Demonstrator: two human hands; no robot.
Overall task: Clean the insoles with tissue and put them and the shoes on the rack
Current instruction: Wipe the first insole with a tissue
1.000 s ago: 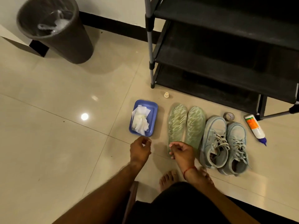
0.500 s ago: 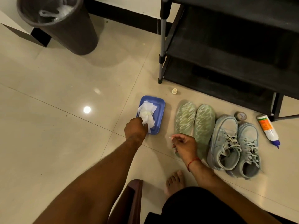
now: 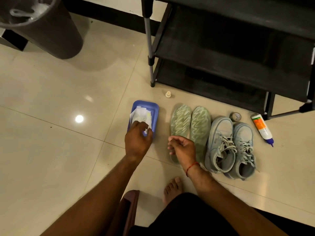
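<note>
1. dark round waste bin [image 3: 51, 31] stands far left.
2. left hand [image 3: 138, 142] curls its fingers onto white crumpled tissue [image 3: 140, 117] in the blue plastic tray [image 3: 154, 108].
3. right hand [image 3: 183, 147], loosely half-open and holding nothing, hovers over two pale green insoles [image 3: 190, 121].
4. light blue laced shoes [image 3: 230, 143] sit beside them, before the black shoe rack [image 3: 230, 48].

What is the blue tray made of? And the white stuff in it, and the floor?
The blue tray looks like smooth moulded plastic, with rounded corners and an even colour. The white stuff looks like soft tissue paper, thin and crumpled into folds. The floor seems to be glossy glazed tile: it mirrors a lamp and shows thin joint lines.
</note>
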